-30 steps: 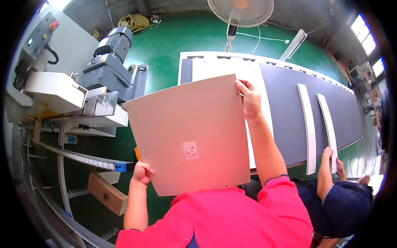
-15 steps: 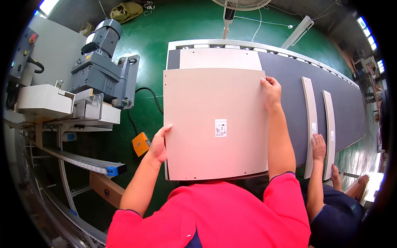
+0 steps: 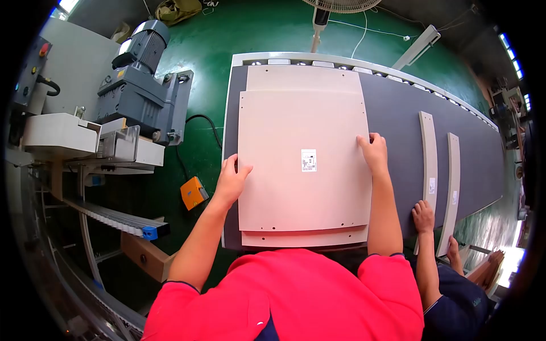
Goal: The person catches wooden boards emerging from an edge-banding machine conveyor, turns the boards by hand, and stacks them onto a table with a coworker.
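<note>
A pale beige panel (image 3: 301,196) with small holes near its edges and a white printed label (image 3: 309,160) lies over another beige panel (image 3: 307,79), which shows past it at the far and near ends. My left hand (image 3: 230,183) holds the upper panel's left edge, its thumb on the top face and its fingers along the side. On the opposite edge, my right hand (image 3: 373,154) grips the same panel. The fingers' undersides are hidden from view.
The panels rest on a long grey-topped table (image 3: 392,125) with a row of rollers. Two narrow labelled strips (image 3: 429,148) (image 3: 453,176) lie to the right, near a co-worker's hand (image 3: 423,216). A motor unit (image 3: 133,91) and an orange box (image 3: 193,192) stand left.
The upper panel has come down and shifted slightly right over the lower one. My right hand has slid nearer along its edge. The co-worker's hand has moved back along the strip.
</note>
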A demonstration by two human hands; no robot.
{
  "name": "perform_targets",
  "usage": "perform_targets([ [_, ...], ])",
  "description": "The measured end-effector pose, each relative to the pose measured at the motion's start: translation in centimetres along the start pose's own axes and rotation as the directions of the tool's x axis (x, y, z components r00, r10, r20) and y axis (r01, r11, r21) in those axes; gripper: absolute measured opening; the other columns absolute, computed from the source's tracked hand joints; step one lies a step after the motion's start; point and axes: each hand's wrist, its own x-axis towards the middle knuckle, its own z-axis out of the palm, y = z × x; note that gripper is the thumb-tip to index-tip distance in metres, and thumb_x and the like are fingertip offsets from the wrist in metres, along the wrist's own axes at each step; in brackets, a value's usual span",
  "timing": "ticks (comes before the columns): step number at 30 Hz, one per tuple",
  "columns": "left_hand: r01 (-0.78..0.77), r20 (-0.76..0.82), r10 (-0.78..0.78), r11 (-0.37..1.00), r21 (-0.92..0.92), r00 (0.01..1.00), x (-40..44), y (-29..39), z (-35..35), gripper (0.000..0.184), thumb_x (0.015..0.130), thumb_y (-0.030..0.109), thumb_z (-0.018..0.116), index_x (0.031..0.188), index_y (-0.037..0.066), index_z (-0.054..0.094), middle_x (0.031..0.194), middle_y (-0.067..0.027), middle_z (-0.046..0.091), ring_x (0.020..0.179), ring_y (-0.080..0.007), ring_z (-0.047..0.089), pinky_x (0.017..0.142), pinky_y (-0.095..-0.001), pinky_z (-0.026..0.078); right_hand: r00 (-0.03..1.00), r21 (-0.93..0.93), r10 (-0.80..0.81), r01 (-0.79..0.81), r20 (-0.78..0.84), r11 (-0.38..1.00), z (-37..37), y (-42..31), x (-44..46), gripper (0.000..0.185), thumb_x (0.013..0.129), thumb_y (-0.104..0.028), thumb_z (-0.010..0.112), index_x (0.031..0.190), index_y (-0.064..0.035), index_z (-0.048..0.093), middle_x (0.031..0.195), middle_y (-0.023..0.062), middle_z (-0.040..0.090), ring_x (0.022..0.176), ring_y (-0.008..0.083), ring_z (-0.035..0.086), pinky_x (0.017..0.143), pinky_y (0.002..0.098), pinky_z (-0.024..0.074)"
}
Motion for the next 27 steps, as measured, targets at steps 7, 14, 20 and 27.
perform_targets([
  [7, -0.136, 0.007, 0.139, 0.954, 0.267, 0.99, 0.3, 0.9, 0.7, 0.068, 0.088, 0.031, 0.067, 0.139, -0.007, 0.045, 0.131, -0.0224, 0.05, 0.124, -0.0371, 0.049, 0.106, -0.0414, 0.04, 0.988, 0.097, -0.09, 0.103, -0.124, 0.99, 1.7, 2.9, -0.8, 0.056, 0.091, -0.041, 0.066, 0.127, 0.0019, 0.06, 0.124, 0.0171, 0.059, 0.115, 0.033, 0.058, 0.096, 0.0416, 0.0474],
  [14, -0.183, -0.013, 0.202, 0.912, 0.366, 0.979, 1.5, 0.7, 1.7, 0.074, 0.086, 0.034, 0.069, 0.139, -0.009, 0.043, 0.13, -0.0263, 0.047, 0.126, -0.0411, 0.045, 0.108, -0.0434, 0.037, 0.985, 0.111, -0.092, 0.109, -0.147, 0.988, 1.4, 2.4, -0.4, 0.056, 0.092, -0.043, 0.065, 0.127, 0.0005, 0.061, 0.12, 0.0175, 0.061, 0.111, 0.0342, 0.06, 0.094, 0.0413, 0.048],
  [20, -0.129, -0.06, 0.161, 0.922, 0.366, 0.985, 1.3, 1.3, 2.4, 0.073, 0.084, 0.033, 0.069, 0.139, -0.009, 0.043, 0.133, -0.0248, 0.045, 0.128, -0.0403, 0.042, 0.11, -0.0435, 0.035, 0.983, 0.072, -0.094, 0.106, -0.159, 0.992, 1.9, 2.9, 0.1, 0.058, 0.093, -0.046, 0.063, 0.131, -0.0012, 0.059, 0.123, 0.0174, 0.06, 0.115, 0.0358, 0.058, 0.097, 0.0438, 0.0473],
  [27, -0.121, -0.013, 0.127, 0.967, 0.222, 0.992, 1.5, 1.3, 1.4, 0.067, 0.084, 0.03, 0.069, 0.138, -0.004, 0.047, 0.132, -0.0208, 0.046, 0.126, -0.0371, 0.045, 0.107, -0.0422, 0.039, 0.982, 0.053, -0.061, 0.071, -0.18, 0.996, 2.1, 2.3, -0.4, 0.06, 0.094, -0.049, 0.06, 0.133, -0.0034, 0.058, 0.128, 0.0176, 0.058, 0.123, 0.035, 0.053, 0.101, 0.0453, 0.0456],
])
